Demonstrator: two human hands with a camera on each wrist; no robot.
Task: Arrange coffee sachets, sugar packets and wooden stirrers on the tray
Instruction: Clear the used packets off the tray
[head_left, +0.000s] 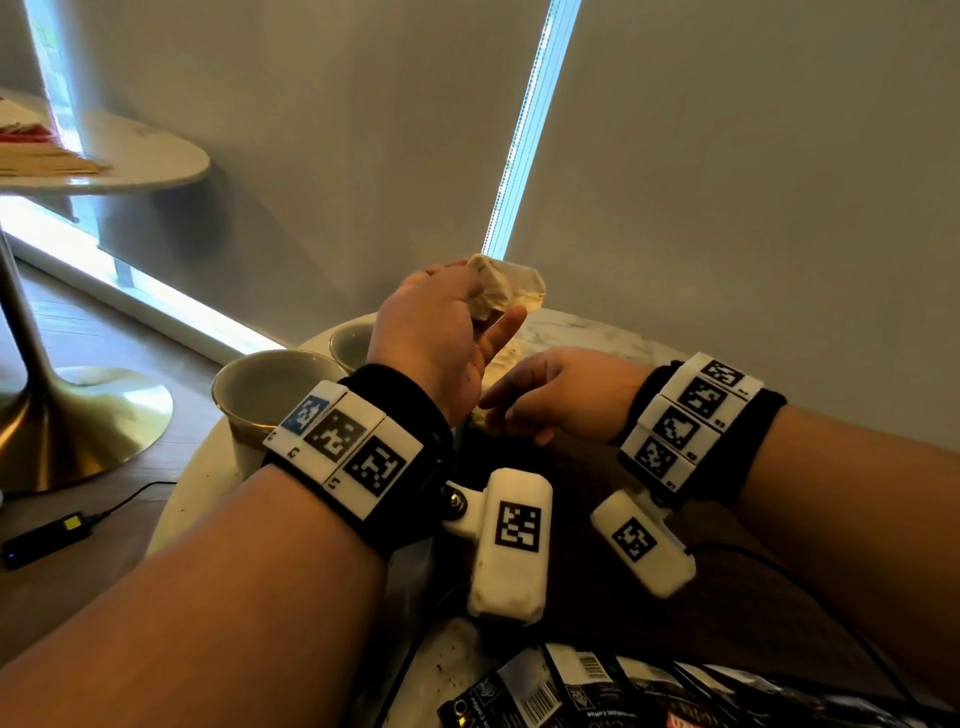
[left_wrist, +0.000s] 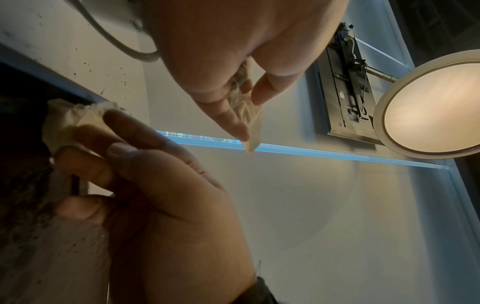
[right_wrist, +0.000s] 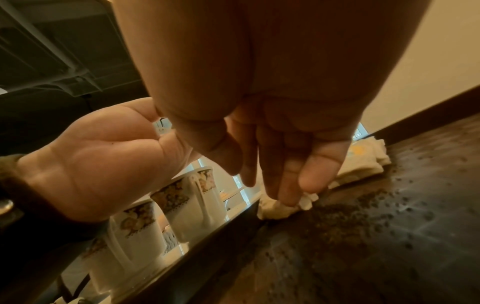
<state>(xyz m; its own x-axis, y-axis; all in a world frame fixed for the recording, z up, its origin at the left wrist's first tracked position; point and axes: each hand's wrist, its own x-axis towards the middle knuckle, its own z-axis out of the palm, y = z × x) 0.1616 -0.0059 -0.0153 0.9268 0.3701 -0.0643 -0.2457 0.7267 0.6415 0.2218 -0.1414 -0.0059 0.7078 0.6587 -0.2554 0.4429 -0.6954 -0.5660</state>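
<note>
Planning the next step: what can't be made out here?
- Coffee sachets: head view, cut off by bottom edge; count unclear.
- Tray: head view, mostly hidden by both forearms.
- Grip of right hand on tissue: head view, hidden under its knuckles.
- Sugar packets, stirrers: in no view.

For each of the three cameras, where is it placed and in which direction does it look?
Head: above, looking down over both forearms at the left hand gripping a crumpled tissue.
Left wrist: under the left palm, looking up at the window blind; the right hand shows.
Right wrist: under the right palm, looking down at the dark tray.
Shared: the right hand's tissue, also in the left wrist view.
</note>
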